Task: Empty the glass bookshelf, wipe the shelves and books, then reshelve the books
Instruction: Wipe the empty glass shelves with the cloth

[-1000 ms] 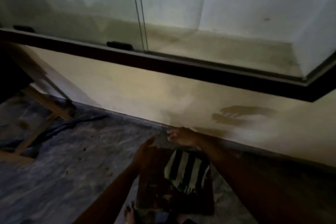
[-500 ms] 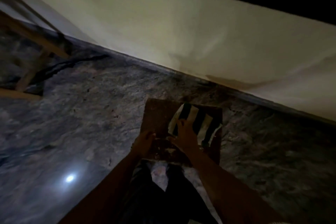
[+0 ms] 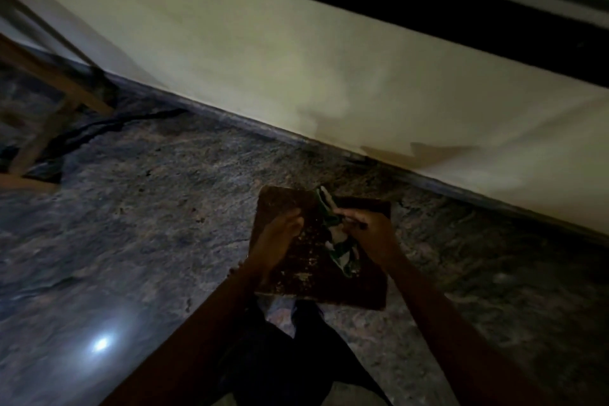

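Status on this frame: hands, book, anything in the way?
Left hand rests on book; right hand grips cloth. Book flat on floor. Wooden frame far left, well apart.

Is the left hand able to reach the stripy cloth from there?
Probably yes: the left hand rests on the book right beside the cloth, nothing between them, though the right hand grips it.
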A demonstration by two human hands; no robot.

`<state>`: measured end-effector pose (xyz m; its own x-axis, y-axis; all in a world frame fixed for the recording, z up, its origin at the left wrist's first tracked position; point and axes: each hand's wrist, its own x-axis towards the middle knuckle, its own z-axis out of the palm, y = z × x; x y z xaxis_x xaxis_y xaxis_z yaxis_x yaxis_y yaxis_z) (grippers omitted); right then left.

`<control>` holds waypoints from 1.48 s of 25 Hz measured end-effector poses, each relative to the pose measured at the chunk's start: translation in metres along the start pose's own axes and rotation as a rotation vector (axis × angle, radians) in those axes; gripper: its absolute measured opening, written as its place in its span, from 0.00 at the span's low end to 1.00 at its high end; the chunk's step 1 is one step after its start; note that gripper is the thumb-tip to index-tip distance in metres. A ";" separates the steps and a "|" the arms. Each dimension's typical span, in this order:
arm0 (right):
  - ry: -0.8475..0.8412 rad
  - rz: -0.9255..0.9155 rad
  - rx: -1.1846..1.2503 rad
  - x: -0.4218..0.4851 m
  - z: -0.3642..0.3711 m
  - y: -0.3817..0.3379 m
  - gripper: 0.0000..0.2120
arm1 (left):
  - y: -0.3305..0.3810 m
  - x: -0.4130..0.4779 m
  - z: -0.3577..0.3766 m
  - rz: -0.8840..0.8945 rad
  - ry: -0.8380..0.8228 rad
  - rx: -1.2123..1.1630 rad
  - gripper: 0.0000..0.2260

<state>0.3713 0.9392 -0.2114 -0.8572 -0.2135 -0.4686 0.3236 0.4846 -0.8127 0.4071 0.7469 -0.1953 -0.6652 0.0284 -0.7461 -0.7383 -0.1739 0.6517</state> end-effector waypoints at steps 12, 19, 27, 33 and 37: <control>0.059 -0.023 0.596 -0.045 -0.061 -0.135 0.16 | 0.107 -0.057 0.002 0.316 -0.106 -0.008 0.08; 0.141 -0.377 -0.380 -0.057 -0.083 -0.171 0.08 | 0.156 -0.092 -0.030 0.818 -0.118 0.986 0.15; 0.240 -0.539 -0.370 -0.069 -0.072 -0.206 0.09 | 0.158 -0.101 -0.015 0.455 -0.159 0.626 0.36; 0.169 -0.500 -0.215 -0.093 -0.015 -0.203 0.13 | 0.151 -0.100 0.014 0.263 -0.256 -0.342 0.13; 0.231 -0.553 -0.135 -0.094 -0.039 -0.209 0.13 | 0.152 -0.091 0.000 0.491 -0.268 -0.007 0.25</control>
<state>0.3685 0.8914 0.0162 -0.9531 -0.2820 0.1095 -0.2346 0.4604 -0.8561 0.3553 0.7179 -0.0279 -0.9364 0.1913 -0.2942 -0.3348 -0.2359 0.9123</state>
